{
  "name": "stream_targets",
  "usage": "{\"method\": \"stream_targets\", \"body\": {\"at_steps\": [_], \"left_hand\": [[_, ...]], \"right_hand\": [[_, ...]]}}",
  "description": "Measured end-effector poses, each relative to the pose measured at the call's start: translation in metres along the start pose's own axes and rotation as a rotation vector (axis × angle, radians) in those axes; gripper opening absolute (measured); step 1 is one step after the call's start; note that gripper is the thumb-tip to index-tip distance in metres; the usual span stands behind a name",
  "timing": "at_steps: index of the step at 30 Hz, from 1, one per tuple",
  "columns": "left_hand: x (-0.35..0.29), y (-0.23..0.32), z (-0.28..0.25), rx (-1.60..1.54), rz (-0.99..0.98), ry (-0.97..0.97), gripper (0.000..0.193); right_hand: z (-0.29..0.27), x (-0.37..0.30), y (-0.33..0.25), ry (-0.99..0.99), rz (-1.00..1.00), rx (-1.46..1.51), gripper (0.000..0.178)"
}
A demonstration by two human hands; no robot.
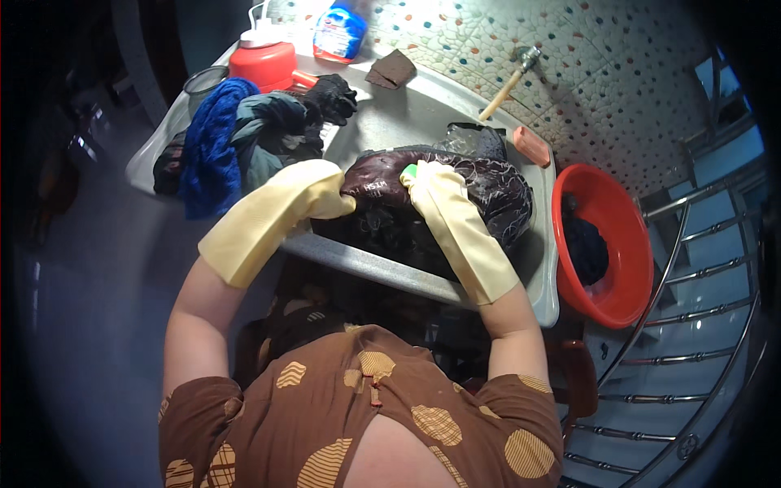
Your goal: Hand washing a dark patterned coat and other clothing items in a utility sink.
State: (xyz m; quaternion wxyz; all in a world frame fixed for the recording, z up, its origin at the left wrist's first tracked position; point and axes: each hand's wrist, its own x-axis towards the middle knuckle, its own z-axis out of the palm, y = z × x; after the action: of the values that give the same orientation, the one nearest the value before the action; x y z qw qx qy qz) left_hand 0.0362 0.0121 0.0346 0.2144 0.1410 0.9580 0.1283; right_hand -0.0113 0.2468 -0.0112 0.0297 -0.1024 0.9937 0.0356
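Pale yellow rubber gloves cover both my hands. My left hand [321,191] is closed on the left edge of a wet, dark maroon and black fabric piece [378,177] with small pale lettering. This piece lies in the front part of a grey sink [366,264]. Pressed on top of it, my right hand [435,183] is closed around a small green thing [410,171]; the glove hides most of that, so its kind does not show. Streaks of white foam cover the dark fabric to the right. Between my hands, the folds beneath are in shadow.
Blue cloth [213,154], grey-green cloth [272,126] and a red container [262,67] sit at the sink's left. Behind are a blue bottle [339,34], a brown pad [391,70] and a tap [511,85]. A pinkish bar [531,146] and red basin [622,244] are right, before metal railings [691,317].
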Motion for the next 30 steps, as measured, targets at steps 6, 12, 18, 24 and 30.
{"method": "stream_targets", "body": {"at_steps": [6, 12, 18, 24, 30], "left_hand": [[0.033, -0.01, 0.044, 0.114, -0.023, 0.027, 0.033], [0.011, -0.012, 0.044, 0.056, 0.182, -0.156, 0.039], [0.091, -0.071, 0.137, -0.647, 0.505, -0.503, 0.029], [0.06, -0.047, 0.099, -0.679, 0.246, -0.63, 0.021], [0.055, -0.051, 0.11, -0.278, 0.72, -0.151, 0.019]], "right_hand": [[-0.001, 0.006, 0.005, -0.099, 0.061, 0.1, 0.048], [-0.005, 0.01, 0.025, -0.041, 0.43, 0.102, 0.041], [0.0, 0.056, 0.034, 0.158, 0.299, 0.437, 0.043], [-0.058, -0.013, -0.113, -0.063, 0.305, 0.397, 0.042], [0.03, 0.036, -0.107, -0.23, -0.447, -0.27, 0.029]]}}
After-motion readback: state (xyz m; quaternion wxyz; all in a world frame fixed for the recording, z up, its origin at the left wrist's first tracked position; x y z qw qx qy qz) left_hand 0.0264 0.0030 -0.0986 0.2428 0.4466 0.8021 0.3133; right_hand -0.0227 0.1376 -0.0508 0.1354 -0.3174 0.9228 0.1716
